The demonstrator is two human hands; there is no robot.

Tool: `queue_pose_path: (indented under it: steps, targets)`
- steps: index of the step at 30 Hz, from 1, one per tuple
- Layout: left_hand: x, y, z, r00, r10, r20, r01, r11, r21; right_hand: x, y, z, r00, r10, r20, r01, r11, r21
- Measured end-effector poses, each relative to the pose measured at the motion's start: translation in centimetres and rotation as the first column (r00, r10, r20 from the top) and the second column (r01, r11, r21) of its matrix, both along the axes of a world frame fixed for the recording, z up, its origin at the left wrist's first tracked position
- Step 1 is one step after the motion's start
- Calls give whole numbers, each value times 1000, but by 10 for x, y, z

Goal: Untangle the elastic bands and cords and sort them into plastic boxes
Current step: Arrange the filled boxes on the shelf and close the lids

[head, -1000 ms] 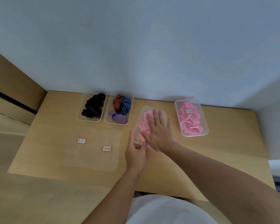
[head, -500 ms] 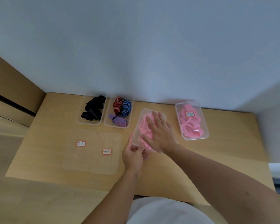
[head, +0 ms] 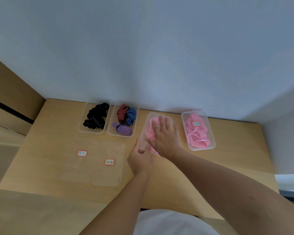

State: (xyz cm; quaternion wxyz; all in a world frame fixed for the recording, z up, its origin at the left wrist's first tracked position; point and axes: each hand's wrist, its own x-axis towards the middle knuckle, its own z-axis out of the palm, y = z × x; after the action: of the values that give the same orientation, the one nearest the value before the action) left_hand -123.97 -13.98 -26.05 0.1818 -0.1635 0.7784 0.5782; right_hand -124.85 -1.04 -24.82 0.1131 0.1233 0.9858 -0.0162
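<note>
- Pink elastic bands (head: 149, 134) lie in the plastic box (head: 159, 115) directly under the right hand's fingers, on the desk (head: 227, 167).
- Three more boxes share the row. A lidded box (head: 210, 146) of pink bands sits just right of those fingers. To their left are a striped-cord box (head: 136, 114) and a black-band box (head: 82, 128), both uncovered.
- Two loose lids (head: 92, 172) lie flat on the desk, left of the left hand's fingers.
- The right hand (head: 166, 139) has its fingers straight and spread, palm flat on what appears to be this box's lid (translucent, so its edge is hard to trace).
- The left hand (head: 139, 160) has its thumb up the box's left side and its fingers curled round the near corner.
- The step looks like pressing the lid shut. To do it well, keep the corner steady, press along each edge in turn, and check that no pink band is trapped under the rim.
</note>
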Motion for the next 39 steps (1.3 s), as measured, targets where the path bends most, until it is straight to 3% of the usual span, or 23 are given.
queue_pose_path:
  steps: [3, 8, 11, 13, 17, 19, 22, 25, 27, 29, 32, 33, 35, 39]
  targets:
    - [-8, 17, 7, 996, 77, 53, -81, 994, 69, 7, 0, 3, 998, 60, 11, -60, 998, 30]
    - [-20, 32, 7, 996, 53, 74, -57, 997, 55, 30, 13, -2, 995, 92, 45, -87, 991, -99]
    - [-21, 26, 6, 982, -166, -94, 152, 978, -140, 25, 27, -1, 998, 57, 35, -49, 980, -195]
    - [-22, 19, 7, 929, -333, -162, 262, 900, -348, 17, 35, 3, 996, 73, 51, -62, 978, -197]
    - [-32, 24, 20, 796, -597, -104, 428, 676, -600, 1, 41, 18, 994, 84, 73, -74, 988, -136]
    - [-30, 24, 29, 755, -643, -125, 461, 657, -597, -5, 38, 27, 994, 59, 93, -47, 991, -124]
    - [-18, -2, 38, 785, -565, -254, 406, 779, -478, -2, 16, 37, 996, -22, -90, 11, 993, -117]
    - [-11, -51, 33, 854, -456, -252, 286, 815, -504, 12, -36, 36, 924, -129, -361, -1, 941, -339]
    - [-15, -87, 29, 913, -361, -191, 208, 814, -542, 19, -75, 30, 917, -274, -290, 55, 807, -588]
    - [-21, -121, 26, 949, -299, -100, 187, 788, -587, 19, -106, 21, 907, -421, -21, 252, 583, -772]
    - [-29, -162, 21, 944, -325, 55, 288, 731, -619, 14, -139, 4, 712, -564, 418, 531, 43, -846]
    - [-31, -171, 19, 935, -344, 84, 321, 725, -609, 13, -146, 0, 654, -577, 490, 554, -77, -829]
    - [-36, -182, 16, 915, -387, 117, 379, 721, -580, 11, -155, -7, 584, -599, 548, 557, -195, -807]
    - [-46, -190, 12, 876, -459, 148, 461, 706, -538, 5, -164, -8, 478, -661, 578, 556, -282, -782]
